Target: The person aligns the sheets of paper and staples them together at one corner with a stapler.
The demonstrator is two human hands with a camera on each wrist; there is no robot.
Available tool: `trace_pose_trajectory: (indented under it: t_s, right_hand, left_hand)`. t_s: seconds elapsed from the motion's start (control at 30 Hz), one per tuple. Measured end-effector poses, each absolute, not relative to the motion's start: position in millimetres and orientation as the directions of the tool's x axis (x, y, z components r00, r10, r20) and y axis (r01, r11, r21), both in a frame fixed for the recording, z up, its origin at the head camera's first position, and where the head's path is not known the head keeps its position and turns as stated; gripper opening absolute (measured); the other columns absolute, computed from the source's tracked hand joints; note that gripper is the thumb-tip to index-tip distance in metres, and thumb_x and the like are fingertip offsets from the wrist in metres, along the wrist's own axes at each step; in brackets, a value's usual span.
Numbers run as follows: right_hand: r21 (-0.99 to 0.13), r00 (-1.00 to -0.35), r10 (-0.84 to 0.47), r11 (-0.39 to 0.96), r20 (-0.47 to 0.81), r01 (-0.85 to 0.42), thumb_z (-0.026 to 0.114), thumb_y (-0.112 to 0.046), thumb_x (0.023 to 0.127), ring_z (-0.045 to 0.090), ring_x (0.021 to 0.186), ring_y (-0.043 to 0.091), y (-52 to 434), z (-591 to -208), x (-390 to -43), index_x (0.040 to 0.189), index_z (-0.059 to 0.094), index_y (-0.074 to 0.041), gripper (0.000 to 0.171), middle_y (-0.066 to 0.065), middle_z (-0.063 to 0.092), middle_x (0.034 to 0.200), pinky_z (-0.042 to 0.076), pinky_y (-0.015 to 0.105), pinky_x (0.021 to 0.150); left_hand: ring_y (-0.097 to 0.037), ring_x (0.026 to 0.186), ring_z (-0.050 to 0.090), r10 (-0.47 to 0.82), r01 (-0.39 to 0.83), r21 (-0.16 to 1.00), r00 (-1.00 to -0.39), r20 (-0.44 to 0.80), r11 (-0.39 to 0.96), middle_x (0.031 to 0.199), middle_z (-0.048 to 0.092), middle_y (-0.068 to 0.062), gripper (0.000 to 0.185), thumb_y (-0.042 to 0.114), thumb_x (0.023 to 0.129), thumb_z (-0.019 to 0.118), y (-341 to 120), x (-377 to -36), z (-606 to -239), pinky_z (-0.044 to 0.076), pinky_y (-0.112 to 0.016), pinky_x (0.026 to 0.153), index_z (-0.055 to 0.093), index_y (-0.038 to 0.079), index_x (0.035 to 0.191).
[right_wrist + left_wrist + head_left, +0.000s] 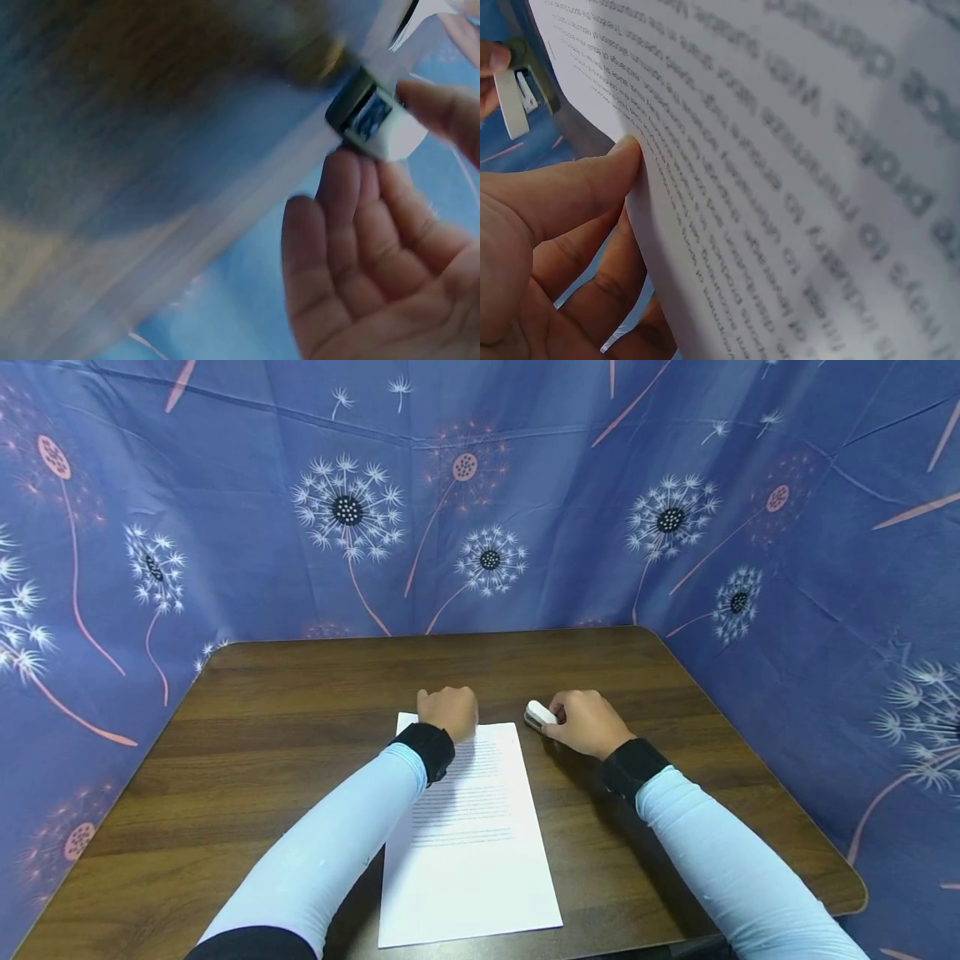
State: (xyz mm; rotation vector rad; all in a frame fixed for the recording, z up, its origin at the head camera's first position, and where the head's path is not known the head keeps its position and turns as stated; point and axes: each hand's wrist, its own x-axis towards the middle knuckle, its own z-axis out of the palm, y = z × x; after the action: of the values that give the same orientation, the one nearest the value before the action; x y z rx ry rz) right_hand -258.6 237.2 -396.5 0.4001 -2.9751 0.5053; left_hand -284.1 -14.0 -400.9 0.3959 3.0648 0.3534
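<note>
A sheaf of white printed paper point(472, 881) lies lengthwise on the table, its text in the upper part. My left hand point(450, 713) is at its far edge. In the left wrist view that hand's thumb point(585, 184) lies on the printed face with fingers behind, pinching the paper's edge. To the right of the paper, my right hand point(590, 723) holds a small white and dark stapler point(538, 715) just above or on the table; contact is unclear. The right wrist view shows the stapler point(401, 139) gripped between thumb and fingertips, apart from the paper.
The brown wooden table point(285, 718) has rounded far corners. Behind it and along the right side hangs a blue cloth point(570, 502) with dandelion prints. Both wrists wear black bands point(633, 766) over light blue sleeves.
</note>
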Motion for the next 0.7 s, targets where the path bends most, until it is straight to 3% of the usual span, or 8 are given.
trace_pose_trajectory:
  t_s: [0.17, 0.33, 0.7]
  right_hand:
    - [-0.372, -0.976, -0.085, 0.915, 0.199, -0.156, 0.082, -0.033, 0.086, 0.069, 0.074, 0.022, 241.7, -396.7, -265.5, 0.100, 0.076, -0.004, 0.033, 0.010, 0.076, 0.091, 0.056, 0.040, 0.070]
    - [-0.420, -0.976, 0.018, 0.904, 0.217, -0.076, 0.083, -0.038, 0.085, 0.070, 0.077, 0.027, 238.5, -400.0, -275.9, 0.094, 0.077, -0.006, 0.033, 0.012, 0.076, 0.091, 0.056, 0.044, 0.072]
    - [-0.407, -0.975, 0.066, 0.913, 0.210, -0.026, 0.085, -0.044, 0.082, 0.067, 0.075, 0.028, 232.7, -410.3, -291.7, 0.087, 0.077, -0.009, 0.036, 0.011, 0.076, 0.088, 0.053, 0.044, 0.069]
  left_hand:
    - [-0.022, 0.079, 0.067, 0.254, 0.245, 0.213, -0.967, -0.013, 0.946, 0.080, 0.075, 0.005, 0.022, 0.013, 0.090, 0.075, -13.9, -284.0, -400.3, 0.034, -0.064, 0.109, 0.073, 0.025, 0.071]
    - [-0.022, 0.078, 0.067, 0.246, 0.236, 0.216, -0.969, -0.019, 0.948, 0.074, 0.073, 0.005, 0.024, 0.014, 0.089, 0.077, -16.4, -281.0, -396.5, 0.030, -0.067, 0.113, 0.070, 0.022, 0.068]
    - [-0.020, 0.075, 0.065, 0.232, 0.222, 0.255, -0.973, -0.009, 0.941, 0.073, 0.072, 0.005, 0.027, 0.014, 0.091, 0.076, -15.3, -287.9, -399.7, 0.036, -0.059, 0.104, 0.069, 0.022, 0.065]
